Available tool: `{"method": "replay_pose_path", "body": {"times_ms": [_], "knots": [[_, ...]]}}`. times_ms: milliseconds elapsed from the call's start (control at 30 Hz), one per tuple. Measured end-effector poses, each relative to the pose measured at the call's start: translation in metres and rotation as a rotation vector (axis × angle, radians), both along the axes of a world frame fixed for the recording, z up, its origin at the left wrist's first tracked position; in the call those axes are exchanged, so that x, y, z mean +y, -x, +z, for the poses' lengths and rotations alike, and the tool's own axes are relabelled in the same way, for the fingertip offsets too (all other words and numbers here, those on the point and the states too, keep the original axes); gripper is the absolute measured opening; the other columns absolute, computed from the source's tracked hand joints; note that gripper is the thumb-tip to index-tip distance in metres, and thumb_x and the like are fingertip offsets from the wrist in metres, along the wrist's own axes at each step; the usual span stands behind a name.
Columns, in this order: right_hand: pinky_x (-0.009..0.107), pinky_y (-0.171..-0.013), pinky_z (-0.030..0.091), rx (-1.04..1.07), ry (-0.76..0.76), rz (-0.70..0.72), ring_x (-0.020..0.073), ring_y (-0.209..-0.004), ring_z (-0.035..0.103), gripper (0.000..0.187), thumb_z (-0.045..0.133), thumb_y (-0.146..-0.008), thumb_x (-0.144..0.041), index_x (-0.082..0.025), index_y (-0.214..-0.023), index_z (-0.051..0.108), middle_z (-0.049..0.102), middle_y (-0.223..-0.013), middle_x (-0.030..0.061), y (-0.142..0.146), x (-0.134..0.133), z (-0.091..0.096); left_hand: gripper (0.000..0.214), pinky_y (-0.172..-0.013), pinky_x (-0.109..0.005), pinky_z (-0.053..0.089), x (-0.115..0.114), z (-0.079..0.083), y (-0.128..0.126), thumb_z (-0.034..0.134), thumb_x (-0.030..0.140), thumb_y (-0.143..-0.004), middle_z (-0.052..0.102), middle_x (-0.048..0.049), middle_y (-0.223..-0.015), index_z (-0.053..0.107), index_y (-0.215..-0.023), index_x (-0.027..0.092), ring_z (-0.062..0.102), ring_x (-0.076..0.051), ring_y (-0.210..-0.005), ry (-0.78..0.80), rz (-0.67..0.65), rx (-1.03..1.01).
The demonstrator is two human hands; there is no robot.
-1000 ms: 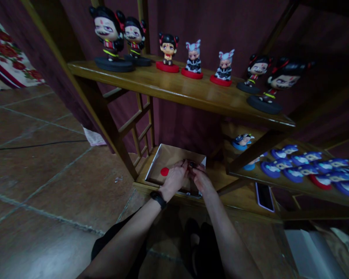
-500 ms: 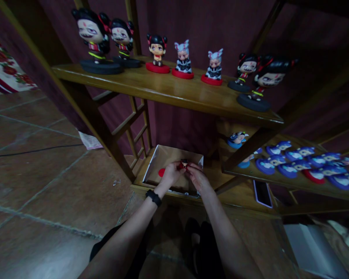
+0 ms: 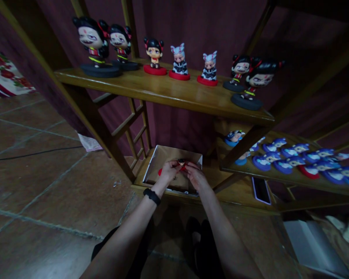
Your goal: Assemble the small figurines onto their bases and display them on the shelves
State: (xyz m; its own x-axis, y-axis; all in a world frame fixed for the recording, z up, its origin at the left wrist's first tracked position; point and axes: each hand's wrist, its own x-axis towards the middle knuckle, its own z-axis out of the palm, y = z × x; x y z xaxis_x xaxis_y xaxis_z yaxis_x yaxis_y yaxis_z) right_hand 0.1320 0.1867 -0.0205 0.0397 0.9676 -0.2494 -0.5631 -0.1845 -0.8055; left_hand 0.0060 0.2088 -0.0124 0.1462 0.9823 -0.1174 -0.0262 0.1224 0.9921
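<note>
Between my two hands is a small black-haired figurine (image 3: 181, 163), held over a shallow cardboard box (image 3: 151, 164) on the lowest shelf. My left hand (image 3: 169, 170) closes its fingers on the figurine's left side. On the other side, my right hand (image 3: 196, 174) pinches it with bent fingers. Red shows beside the figurine, partly covered by my fingers. A red disc-shaped base (image 3: 159, 171) lies in the box, left of my left hand and half hidden by it.
Above, a wooden shelf (image 3: 163, 91) bears several figurines on red or black bases. To the right, a lower shelf holds several blue figurines (image 3: 266, 159). A phone (image 3: 261, 190) lies on the bottom board. A slanted wooden post (image 3: 241, 149) stands right of the box.
The figurine has turned slightly and shifted a little left and up between my hands. My head view has moved slightly; the figurines on the shelves stay in place.
</note>
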Motion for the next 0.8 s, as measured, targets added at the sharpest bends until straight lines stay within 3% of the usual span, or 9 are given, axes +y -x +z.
{"method": "replay_pose_path", "body": {"times_ms": [100,467,800], "knots": [[0.035,-0.08,0.05,0.015,0.007,0.006,0.0166,-0.08,0.064,0.019,0.071,-0.059,-0.017,-0.019,-0.076,0.064,0.07,-0.084,0.0,0.004,-0.001,0.001,0.022,-0.042,-0.019,0.028,0.0,-0.001,0.003,0.066,0.033,-0.059,0.049,0.0031,-0.048,0.059,-0.057,0.012,0.04,-0.006,-0.044,-0.036,0.022,0.027],[0.028,-0.069,0.052,-0.014,0.02,-0.006,0.0136,-0.07,0.063,0.017,0.068,-0.058,-0.014,-0.017,-0.074,0.066,0.07,-0.075,0.0,0.024,-0.009,0.01,0.015,-0.043,-0.018,0.032,-0.014,0.014,0.015,0.065,0.027,-0.06,0.054,0.0014,-0.049,0.062,-0.059,0.012,0.043,-0.007,-0.045,-0.013,0.031,-0.022],[0.029,-0.066,0.053,-0.019,-0.022,-0.031,0.013,-0.063,0.062,0.013,0.066,-0.058,-0.012,-0.016,-0.07,0.064,0.068,-0.073,-0.0004,0.031,-0.029,0.009,0.019,-0.045,-0.018,0.034,-0.031,0.006,0.014,0.071,0.023,-0.056,0.063,-0.0018,-0.059,0.069,-0.071,0.011,0.046,-0.006,-0.046,0.085,0.088,-0.165]]}}
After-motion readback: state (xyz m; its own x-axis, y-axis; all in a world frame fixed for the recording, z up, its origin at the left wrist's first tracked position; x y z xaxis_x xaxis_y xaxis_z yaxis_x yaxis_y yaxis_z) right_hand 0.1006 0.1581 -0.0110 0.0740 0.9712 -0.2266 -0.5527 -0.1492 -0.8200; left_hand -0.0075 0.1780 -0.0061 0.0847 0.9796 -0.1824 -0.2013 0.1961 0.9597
